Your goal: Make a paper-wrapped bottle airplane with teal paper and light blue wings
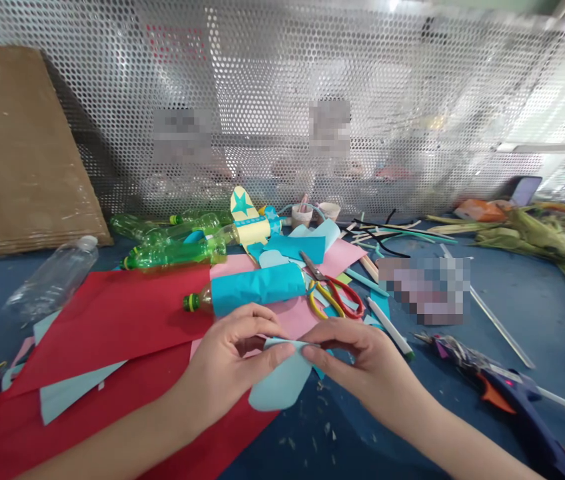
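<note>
Between my two hands is a light blue paper piece [282, 383] with a rounded lower end. My left hand [242, 350] pinches its upper left edge between thumb and fingers. On the other side, my right hand [347, 350] pinches the upper right edge, where the paper looks folded. Just beyond lies a plastic bottle wrapped in blue paper [257, 290], its green cap pointing left. Red-and-yellow-handled scissors [335, 293] rest to the right of that bottle. A white marker [390, 327] lies beyond my right hand.
Red paper sheets [147, 327] spread at left, near a clear bottle [55, 277] and green bottles [177, 253]. A blue glue gun [502, 380] and a glue stick [492, 313] lie right. Corn husks [537, 233] sit far right; cardboard [27, 153] leans against the perforated metal screen [262, 87].
</note>
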The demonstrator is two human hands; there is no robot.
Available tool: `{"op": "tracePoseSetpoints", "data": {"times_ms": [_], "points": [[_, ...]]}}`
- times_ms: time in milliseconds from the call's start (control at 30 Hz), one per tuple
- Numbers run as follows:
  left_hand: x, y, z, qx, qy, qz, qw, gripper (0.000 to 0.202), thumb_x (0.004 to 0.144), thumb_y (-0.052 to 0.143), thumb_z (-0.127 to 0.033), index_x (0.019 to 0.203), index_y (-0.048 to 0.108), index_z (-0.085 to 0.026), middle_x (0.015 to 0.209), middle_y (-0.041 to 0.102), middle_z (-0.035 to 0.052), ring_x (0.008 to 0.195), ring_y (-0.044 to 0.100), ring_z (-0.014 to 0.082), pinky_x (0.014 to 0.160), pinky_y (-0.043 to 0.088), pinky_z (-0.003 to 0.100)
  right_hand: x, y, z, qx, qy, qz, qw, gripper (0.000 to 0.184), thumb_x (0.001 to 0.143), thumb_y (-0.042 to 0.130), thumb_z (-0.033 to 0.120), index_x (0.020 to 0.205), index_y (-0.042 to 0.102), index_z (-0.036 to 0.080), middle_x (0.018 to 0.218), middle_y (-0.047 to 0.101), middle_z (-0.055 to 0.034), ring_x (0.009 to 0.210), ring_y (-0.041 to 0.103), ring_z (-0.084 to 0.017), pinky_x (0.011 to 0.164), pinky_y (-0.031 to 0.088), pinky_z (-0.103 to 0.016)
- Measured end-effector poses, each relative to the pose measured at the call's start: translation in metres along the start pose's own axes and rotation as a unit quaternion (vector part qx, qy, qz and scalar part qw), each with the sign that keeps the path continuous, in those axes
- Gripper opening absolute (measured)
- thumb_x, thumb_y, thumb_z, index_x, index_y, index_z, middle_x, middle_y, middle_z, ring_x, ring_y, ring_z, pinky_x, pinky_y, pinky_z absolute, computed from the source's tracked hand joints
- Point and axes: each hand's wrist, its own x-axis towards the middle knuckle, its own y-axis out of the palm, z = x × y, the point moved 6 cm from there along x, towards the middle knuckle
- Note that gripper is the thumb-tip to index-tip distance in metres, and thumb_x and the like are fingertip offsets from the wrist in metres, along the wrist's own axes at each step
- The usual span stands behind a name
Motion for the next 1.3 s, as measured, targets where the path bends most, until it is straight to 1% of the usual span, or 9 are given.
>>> {"op": "tracePoseSetpoints", "data": {"times_ms": [100, 200, 300, 433, 533, 800, 933, 1100, 1300], "points": [[-0.001, 0.001, -0.002, -0.020, -0.015, -0.001, 1.000, 0.012, 0.073, 0.069, -0.028, 0.083, 0.069, -0.021, 0.083, 0.065, 0.0019, 0.075, 0.062, 0.0145, 0.066, 0.054, 0.023, -0.001, -0.003, 0.002, -0.021, -0.017, -0.022, 0.999, 0.015, 0.085, 0.063, 0.034, 0.079, 0.071, 0.023, 0.075, 0.072, -0.0014, 0.069, 0.064, -0.016, 0.064, 0.049, -0.026], [-0.001, 0.003, -0.001, -0.045, -0.040, 0.009, 0.998, 0.009, 0.074, 0.067, -0.028, 0.077, 0.065, -0.020, 0.075, 0.065, 0.0003, 0.068, 0.060, 0.0133, 0.063, 0.052, 0.024, -0.001, -0.003, 0.000, -0.024, -0.013, -0.028, 0.999, 0.015, 0.084, 0.063, 0.035, 0.080, 0.071, 0.024, 0.076, 0.072, -0.0024, 0.071, 0.064, -0.018, 0.066, 0.051, -0.028], [0.001, 0.003, 0.001, -0.060, -0.056, 0.011, 0.997, 0.012, 0.073, 0.068, -0.030, 0.074, 0.064, -0.019, 0.070, 0.062, -0.0007, 0.064, 0.056, 0.0123, 0.059, 0.048, 0.022, -0.001, -0.003, -0.006, 0.041, 0.016, -0.041, 0.998, 0.012, 0.082, 0.065, 0.034, 0.084, 0.068, 0.023, 0.080, 0.070, -0.0023, 0.074, 0.064, -0.017, 0.068, 0.052, -0.028], [0.002, 0.004, 0.004, -0.076, -0.073, 0.011, 0.994, 0.015, 0.071, 0.067, -0.031, 0.069, 0.060, -0.018, 0.067, 0.057, -0.0016, 0.065, 0.054, 0.0120, 0.059, 0.045, 0.022, 0.000, -0.001, -0.013, 0.168, 0.039, -0.044, 0.984, 0.015, 0.083, 0.065, 0.033, 0.082, 0.054, 0.023, 0.076, 0.060, 0.0019, 0.074, 0.059, -0.013, 0.066, 0.048, -0.025], [0.001, 0.006, 0.005, -0.069, -0.086, 0.021, 0.994, 0.015, 0.073, 0.064, -0.031, 0.070, 0.056, -0.018, 0.067, 0.053, -0.0028, 0.062, 0.050, 0.0106, 0.058, 0.043, 0.021, 0.001, 0.003, -0.014, 0.190, 0.057, -0.022, 0.980, 0.018, 0.084, 0.064, 0.032, 0.082, 0.049, 0.023, 0.076, 0.057, 0.0027, 0.074, 0.057, -0.012, 0.067, 0.046, -0.025], [-0.004, 0.006, -0.003, 0.015, -0.007, 0.022, 1.000, 0.006, 0.079, 0.057, -0.025, 0.076, 0.055, -0.019, 0.074, 0.055, -0.0011, 0.070, 0.055, 0.0124, 0.064, 0.047, 0.023, -0.002, 0.008, -0.010, 0.183, 0.068, 0.008, 0.981, 0.020, 0.085, 0.063, 0.036, 0.082, 0.050, 0.021, 0.078, 0.053, 0.0023, 0.072, 0.053, -0.012, 0.065, 0.045, -0.024], [-0.006, 0.006, -0.002, 0.035, -0.009, 0.024, 0.999, 0.004, 0.080, 0.057, -0.023, 0.078, 0.056, -0.020, 0.077, 0.058, -0.0007, 0.074, 0.058, 0.0131, 0.070, 0.050, 0.024, -0.004, 0.009, -0.010, 0.184, 0.072, 0.013, 0.980, 0.019, 0.085, 0.063, 0.035, 0.082, 0.051, 0.021, 0.076, 0.052, 0.0024, 0.070, 0.052, -0.011, 0.063, 0.044, -0.023], [-0.006, 0.008, -0.001, 0.005, -0.018, 0.025, 1.000, 0.009, 0.081, 0.056, -0.026, 0.076, 0.057, -0.020, 0.076, 0.059, -0.0002, 0.072, 0.060, 0.0135, 0.068, 0.053, 0.025, -0.003, 0.005, -0.010, 0.173, 0.071, -0.008, 0.982, 0.015, 0.084, 0.062, 0.032, 0.081, 0.053, 0.021, 0.074, 0.051, 0.0030, 0.067, 0.051, -0.011, 0.060, 0.043, -0.022], [-0.009, 0.007, -0.004, 0.017, 0.005, 0.003, 1.000, 0.013, 0.082, 0.057, -0.023, 0.095, 0.057, -0.023, 0.079, 0.063, -0.0018, 0.077, 0.064, 0.0133, 0.075, 0.054, 0.025, -0.001, 0.006, -0.008, 0.179, 0.074, -0.009, 0.981, 0.013, 0.083, 0.063, 0.028, 0.080, 0.052, 0.021, 0.073, 0.051, 0.0037, 0.066, 0.051, -0.010, 0.060, 0.043, -0.021]]}}
